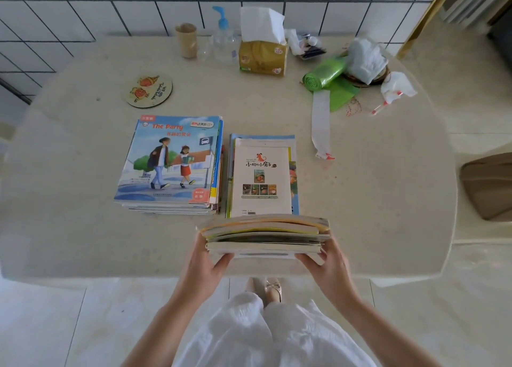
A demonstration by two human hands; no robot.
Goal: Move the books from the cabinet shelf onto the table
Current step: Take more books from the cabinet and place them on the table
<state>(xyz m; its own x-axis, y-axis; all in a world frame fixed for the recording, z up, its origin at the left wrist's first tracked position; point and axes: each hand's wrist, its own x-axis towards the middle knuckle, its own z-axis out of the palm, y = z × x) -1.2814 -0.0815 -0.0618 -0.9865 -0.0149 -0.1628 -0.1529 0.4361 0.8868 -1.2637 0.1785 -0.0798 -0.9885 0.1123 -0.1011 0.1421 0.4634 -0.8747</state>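
Observation:
I hold a bundle of several thin books (264, 235) edge-on above the near edge of the beige table (83, 242). My left hand (205, 267) grips its left end and my right hand (329, 264) grips its right end. Just beyond the bundle, two piles lie flat on the table. The left pile (171, 164) is topped by a blue picture book titled "The Party". The right pile (263, 175) is topped by a white-covered book. The cabinet shelf is out of view.
Along the back of the table stand a cardboard tube (186, 40), a pump bottle (225, 36) and a tissue pack (263, 53). A round coaster (149, 90) lies left. Green bag roll (324, 75), wrappers and a paper strip (321, 122) clutter the right. A brown chair seat (487, 186) stands at right.

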